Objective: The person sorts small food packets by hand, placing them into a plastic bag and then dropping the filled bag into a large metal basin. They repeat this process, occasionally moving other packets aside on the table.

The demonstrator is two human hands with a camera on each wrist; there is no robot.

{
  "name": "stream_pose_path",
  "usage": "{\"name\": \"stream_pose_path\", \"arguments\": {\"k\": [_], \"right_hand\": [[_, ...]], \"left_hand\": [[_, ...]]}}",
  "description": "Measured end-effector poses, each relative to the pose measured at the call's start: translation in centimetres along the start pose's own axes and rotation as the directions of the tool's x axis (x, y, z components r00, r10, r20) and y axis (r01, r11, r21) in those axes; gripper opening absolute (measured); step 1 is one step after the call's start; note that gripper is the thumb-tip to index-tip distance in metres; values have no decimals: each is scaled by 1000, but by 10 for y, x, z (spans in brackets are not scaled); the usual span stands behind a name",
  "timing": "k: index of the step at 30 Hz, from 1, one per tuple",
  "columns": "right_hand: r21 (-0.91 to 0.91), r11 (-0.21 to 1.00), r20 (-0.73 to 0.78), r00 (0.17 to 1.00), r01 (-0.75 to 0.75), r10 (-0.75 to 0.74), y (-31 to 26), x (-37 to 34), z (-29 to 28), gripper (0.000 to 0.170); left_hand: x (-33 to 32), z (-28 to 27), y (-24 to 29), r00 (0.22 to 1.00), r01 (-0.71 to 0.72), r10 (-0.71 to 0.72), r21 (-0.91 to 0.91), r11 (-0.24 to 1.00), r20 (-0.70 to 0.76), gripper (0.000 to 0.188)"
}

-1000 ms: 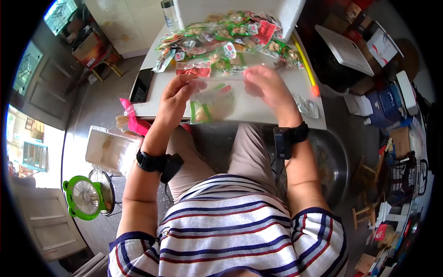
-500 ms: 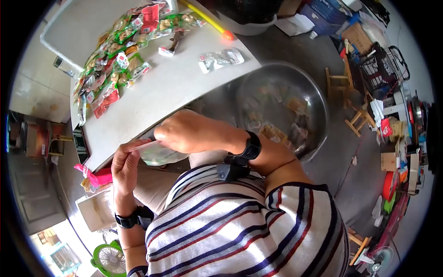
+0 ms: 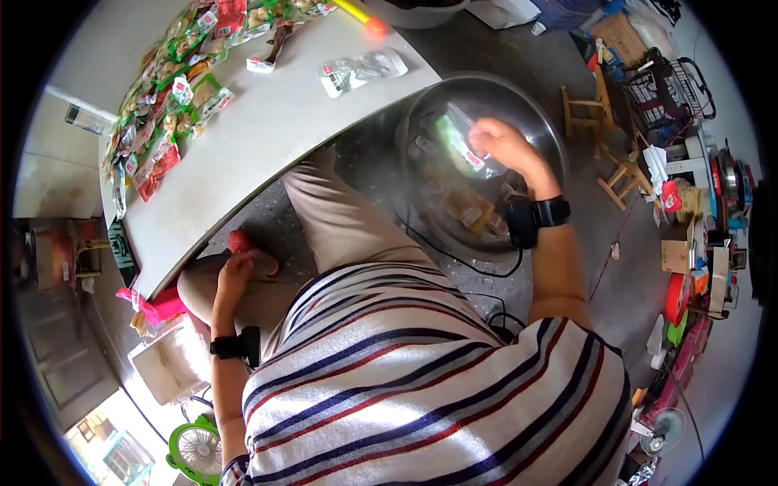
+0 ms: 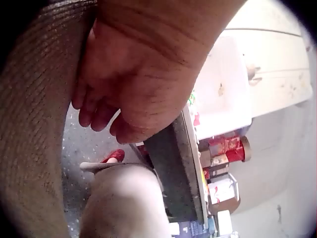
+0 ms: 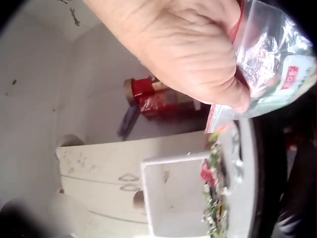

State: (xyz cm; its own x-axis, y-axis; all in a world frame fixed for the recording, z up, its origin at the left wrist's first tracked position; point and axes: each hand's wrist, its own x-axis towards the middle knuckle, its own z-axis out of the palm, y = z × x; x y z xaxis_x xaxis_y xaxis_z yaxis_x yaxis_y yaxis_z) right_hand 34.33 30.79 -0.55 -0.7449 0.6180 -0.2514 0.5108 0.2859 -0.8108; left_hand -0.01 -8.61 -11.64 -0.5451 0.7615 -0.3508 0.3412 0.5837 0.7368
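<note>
head view: the right hand (image 3: 510, 147) is over the metal basin (image 3: 523, 105), its fingers closed about one end of a clear bag (image 3: 458, 139) with green and white contents. the bag is within the basin's outline; whether it touches anything beneath cannot be determined. brown packets (image 3: 470, 209) lie lower in the basin. the left hand (image 3: 235, 279) is near the person's knee, fingers loosely bent. to the upper left, a heap of packets (image 3: 182, 97) covers the far part of the white table (image 3: 243, 130); a silver packet (image 3: 362, 73) lies near the table's end, beside the basin, with a yellow stick (image 3: 352, 12) just beyond. a green fan (image 3: 194, 449) stands on the floor.

left wrist view: the left hand is beside the trouser leg (image 4: 32, 129), palm visible, fingers slightly curled and set close together. contact with the cloth cannot be confirmed. a red shoe (image 4: 113, 155) shows below.

right wrist view: the right hand pinches the bag along its red-striped edge, thumb against the plastic; a red label (image 5: 290, 77) shows through or upon it. a white box (image 5: 176, 198) appears beyond, next to the heap.
</note>
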Motion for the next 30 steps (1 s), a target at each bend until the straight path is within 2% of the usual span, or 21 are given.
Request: {"name": "stream_pose_path", "arguments": {"k": [1, 2, 5, 8, 10, 14, 17, 18, 20, 23, 26, 27, 28, 30], "right_hand": [[-12, 998, -42, 998, -55, 54, 22, 2, 3, 15], [-24, 994, -82, 991, -110, 107, 44, 3, 6, 16], [-139, 979, -156, 979, -152, 130, 124, 13, 13, 15], [-119, 954, -247, 939, -275, 239, 201, 9, 22, 16], [-73, 938, -284, 909, -338, 305, 235, 1, 33, 18], [-35, 870, -413, 799, -493, 436, 233, -15, 47, 16], [-206, 849, -571, 764, -486, 299, 245, -4, 49, 15], [-285, 837, -573, 783, -467, 242, 241, 2, 46, 16], [-440, 788, -561, 817, -430, 133, 222, 4, 31, 18], [-569, 650, -550, 821, -504, 154, 200, 9, 31, 19], [-591, 565, -514, 808, -576, 287, 242, 16, 64, 21], [-636, 546, -338, 833, -545, 438, 229, 11, 71, 21], [-676, 537, -150, 808, -504, 570, 212, 9, 78, 22], [-628, 669, 0, 860, -397, 510, 244, 14, 110, 21]], "left_hand": [[0, 2, 0, 1000, -11, 13, 109, 994, -17, 20], [1, 7, -5, 993, -100, 104, 67, 993, -54, 19], [0, 11, -3, 993, -108, 110, 45, 993, -39, 19], [-1, 9, -1, 998, -32, 37, 116, 993, -43, 20], [-1, 10, -2, 998, -29, 37, 138, 990, -56, 21], [-1, 12, -2, 996, -61, 68, 113, 992, -62, 22], [-1, 8, -4, 998, -49, 51, 61, 997, -34, 23], [-2, 7, -4, 998, -45, 48, 77, 996, -41, 21], [-3, 10, -2, 998, -36, 41, 105, 994, -45, 18], [-6, 11, 2, 997, -24, 30, 86, 996, -69, 18], [-4, 12, -18, 995, -47, 49, 32, 998, -82, 20], [-8, 13, -15, 996, -47, 51, 59, 997, -79, 19], [-9, 13, -8, 995, -48, 54, 86, 995, -79, 19], [-10, 11, -10, 995, -45, 52, 88, 995, -81, 19]]}}
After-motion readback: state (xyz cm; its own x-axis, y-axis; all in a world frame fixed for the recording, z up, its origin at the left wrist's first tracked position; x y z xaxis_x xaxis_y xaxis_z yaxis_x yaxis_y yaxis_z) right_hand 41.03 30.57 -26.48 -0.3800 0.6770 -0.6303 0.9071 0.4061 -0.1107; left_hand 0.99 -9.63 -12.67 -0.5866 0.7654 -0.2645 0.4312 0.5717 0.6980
